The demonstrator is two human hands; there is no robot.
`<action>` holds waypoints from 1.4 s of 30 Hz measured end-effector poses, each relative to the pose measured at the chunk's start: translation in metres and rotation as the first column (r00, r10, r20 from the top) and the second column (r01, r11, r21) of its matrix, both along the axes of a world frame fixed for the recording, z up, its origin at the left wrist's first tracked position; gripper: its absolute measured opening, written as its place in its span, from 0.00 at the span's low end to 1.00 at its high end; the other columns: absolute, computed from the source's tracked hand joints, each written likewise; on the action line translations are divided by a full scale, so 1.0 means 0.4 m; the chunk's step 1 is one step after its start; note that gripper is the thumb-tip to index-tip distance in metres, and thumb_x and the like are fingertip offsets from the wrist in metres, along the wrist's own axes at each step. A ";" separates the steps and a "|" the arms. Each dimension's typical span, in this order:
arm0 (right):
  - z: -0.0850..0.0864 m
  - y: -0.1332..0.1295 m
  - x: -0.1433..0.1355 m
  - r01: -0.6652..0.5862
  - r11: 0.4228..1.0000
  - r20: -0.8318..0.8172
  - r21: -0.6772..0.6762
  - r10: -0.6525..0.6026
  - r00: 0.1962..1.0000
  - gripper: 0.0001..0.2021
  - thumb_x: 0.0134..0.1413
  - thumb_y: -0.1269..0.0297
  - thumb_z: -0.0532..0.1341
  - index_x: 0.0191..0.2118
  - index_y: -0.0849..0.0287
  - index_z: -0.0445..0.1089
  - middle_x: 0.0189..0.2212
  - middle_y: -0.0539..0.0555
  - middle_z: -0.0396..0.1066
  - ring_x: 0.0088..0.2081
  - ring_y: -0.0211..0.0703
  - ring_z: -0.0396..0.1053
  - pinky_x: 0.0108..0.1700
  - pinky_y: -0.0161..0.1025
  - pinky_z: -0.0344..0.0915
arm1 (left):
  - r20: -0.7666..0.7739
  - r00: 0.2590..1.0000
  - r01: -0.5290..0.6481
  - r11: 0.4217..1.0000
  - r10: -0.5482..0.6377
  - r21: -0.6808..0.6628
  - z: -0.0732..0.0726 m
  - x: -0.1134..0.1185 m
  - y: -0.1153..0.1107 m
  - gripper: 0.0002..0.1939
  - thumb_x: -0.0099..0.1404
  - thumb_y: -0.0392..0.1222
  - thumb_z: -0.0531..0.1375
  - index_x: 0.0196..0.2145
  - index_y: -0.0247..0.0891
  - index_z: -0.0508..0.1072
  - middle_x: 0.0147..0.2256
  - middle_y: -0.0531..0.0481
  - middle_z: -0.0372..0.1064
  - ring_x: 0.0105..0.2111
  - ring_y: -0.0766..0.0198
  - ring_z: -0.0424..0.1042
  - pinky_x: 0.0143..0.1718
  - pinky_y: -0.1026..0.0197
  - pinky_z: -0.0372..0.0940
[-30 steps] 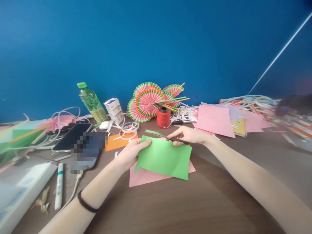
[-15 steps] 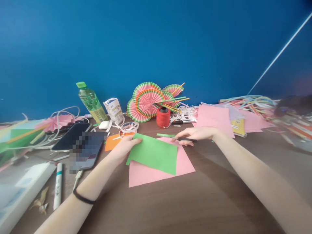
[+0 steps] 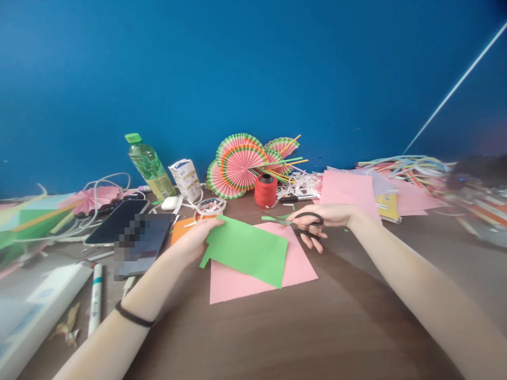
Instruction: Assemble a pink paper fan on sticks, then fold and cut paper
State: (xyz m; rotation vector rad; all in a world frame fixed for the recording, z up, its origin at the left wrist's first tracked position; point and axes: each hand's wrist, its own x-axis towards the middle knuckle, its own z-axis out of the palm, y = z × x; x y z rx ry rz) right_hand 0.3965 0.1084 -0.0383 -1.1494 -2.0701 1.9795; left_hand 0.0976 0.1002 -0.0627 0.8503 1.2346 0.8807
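My left hand [image 3: 202, 235] pinches the upper left corner of a green paper sheet [image 3: 249, 250], which has a narrow strip hanging off its left edge. Beneath the green sheet, a pink sheet [image 3: 297, 266] lies on the table. My right hand [image 3: 312, 224] holds black-handled scissors [image 3: 311, 217], fingers in the loops and blades pointing left, above the pink sheet's upper right corner. Thin green strips [image 3: 269, 218] lie by the blades. An orange paper [image 3: 180, 232] is partly hidden behind my left hand.
Pleated paper fans [image 3: 242, 166], a red thread spool [image 3: 265, 191], a carton [image 3: 185, 179] and a green bottle [image 3: 152, 169] stand along the wall. Phones [image 3: 116, 221] and a marker [image 3: 95, 298] lie at left, pink papers [image 3: 348, 192] at right.
My right hand has turned, and the scissors' handles now show with the lower fingers spread down. The green sheet has shifted slightly down and left, its side strip hanging further out.
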 end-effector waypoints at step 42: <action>-0.076 0.024 -0.045 -0.103 0.983 -0.428 -0.149 0.030 0.903 0.38 0.54 0.37 0.39 0.61 0.63 0.47 0.30 0.55 0.67 0.28 0.39 0.68 0.28 0.36 0.62 | 0.103 0.990 0.104 0.994 -0.100 -0.026 0.002 0.019 -0.020 0.10 0.52 0.38 0.61 0.34 0.34 0.75 0.31 0.45 0.76 0.31 0.58 0.75 0.34 0.61 0.69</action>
